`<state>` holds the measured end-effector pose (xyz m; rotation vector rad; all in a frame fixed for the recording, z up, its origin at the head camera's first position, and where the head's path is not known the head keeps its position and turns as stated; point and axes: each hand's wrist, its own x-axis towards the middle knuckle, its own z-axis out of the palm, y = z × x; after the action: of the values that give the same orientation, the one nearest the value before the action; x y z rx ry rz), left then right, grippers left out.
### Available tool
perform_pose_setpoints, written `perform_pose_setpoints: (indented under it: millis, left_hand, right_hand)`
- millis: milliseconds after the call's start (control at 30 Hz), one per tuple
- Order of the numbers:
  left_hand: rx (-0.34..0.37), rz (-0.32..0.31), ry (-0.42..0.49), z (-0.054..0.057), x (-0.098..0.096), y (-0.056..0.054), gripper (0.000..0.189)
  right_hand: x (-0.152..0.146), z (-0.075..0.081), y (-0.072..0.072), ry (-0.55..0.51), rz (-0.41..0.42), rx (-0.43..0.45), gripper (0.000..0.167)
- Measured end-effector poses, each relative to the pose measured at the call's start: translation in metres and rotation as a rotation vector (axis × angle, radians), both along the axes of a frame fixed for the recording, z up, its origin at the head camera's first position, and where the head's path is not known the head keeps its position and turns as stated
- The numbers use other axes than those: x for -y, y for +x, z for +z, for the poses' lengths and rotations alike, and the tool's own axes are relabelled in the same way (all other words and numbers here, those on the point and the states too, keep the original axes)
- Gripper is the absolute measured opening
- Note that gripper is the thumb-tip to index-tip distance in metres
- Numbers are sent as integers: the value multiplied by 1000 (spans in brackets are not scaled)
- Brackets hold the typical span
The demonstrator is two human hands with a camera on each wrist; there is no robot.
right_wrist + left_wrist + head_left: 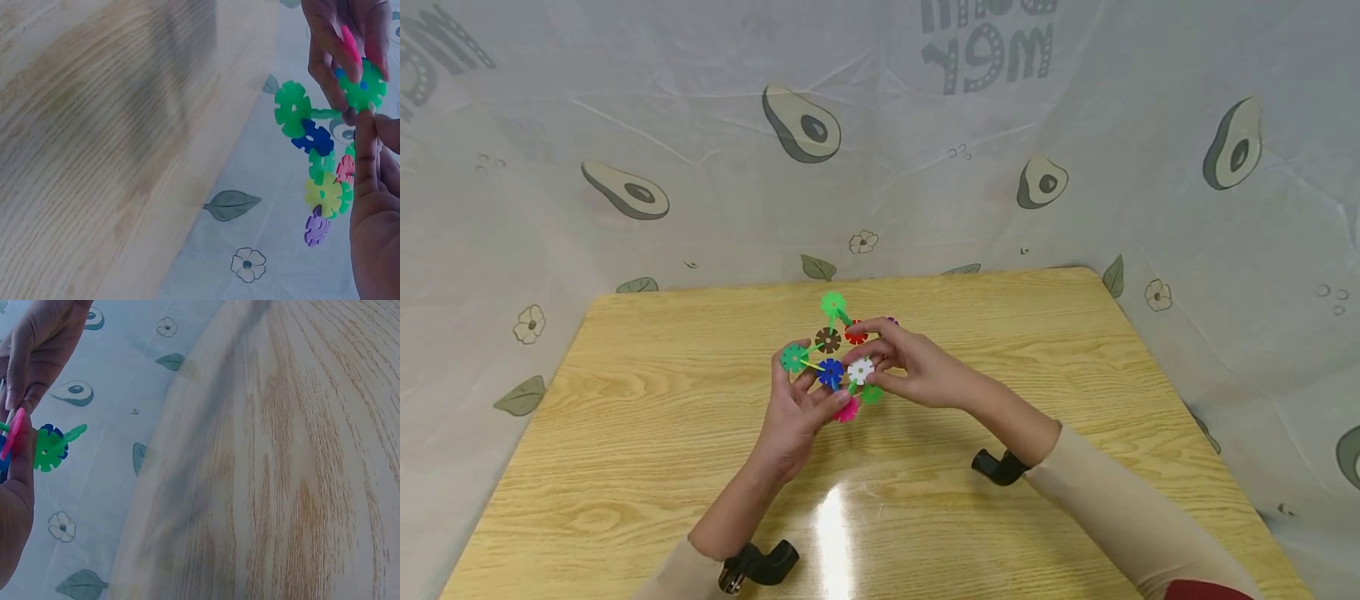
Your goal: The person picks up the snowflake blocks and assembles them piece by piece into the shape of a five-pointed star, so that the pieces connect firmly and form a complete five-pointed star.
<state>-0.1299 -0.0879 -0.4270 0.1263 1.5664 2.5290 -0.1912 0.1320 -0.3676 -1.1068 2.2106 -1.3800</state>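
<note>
Several notched plastic discs, slotted together into one structure, are held up above the table between both hands. My left hand (790, 421) grips it from the lower left, its thumb by the pink disc (847, 410) and its fingers behind the blue disc (831, 373). From the right, my right hand (921, 367) pinches the white disc (861, 371) between thumb and fingers. A red disc (856, 333), a brown disc (828, 340) and a bright green disc (833, 304) rise above. In the right wrist view a yellow disc (321, 195) and a purple disc (317, 230) show. Fingers hide some joints.
The wooden table (662, 433) lies beneath the hands. Behind it hangs a pale cloth (910, 183) printed with avocados and leaves. A black curved wrist mount (771, 563) sits at the left wrist, another black mount (996, 468) at the right.
</note>
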Motion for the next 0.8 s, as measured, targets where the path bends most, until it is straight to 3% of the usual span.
perform_pose_setpoints:
  millis: [400,800]
  left_hand:
    - [-38,5,20,-2,-1,2,82]
    - [-31,3,21,-2,-1,2,79]
  right_hand:
    - [2,1,0,2,11,64,56]
    - [6,2,6,84,-5,-66,55]
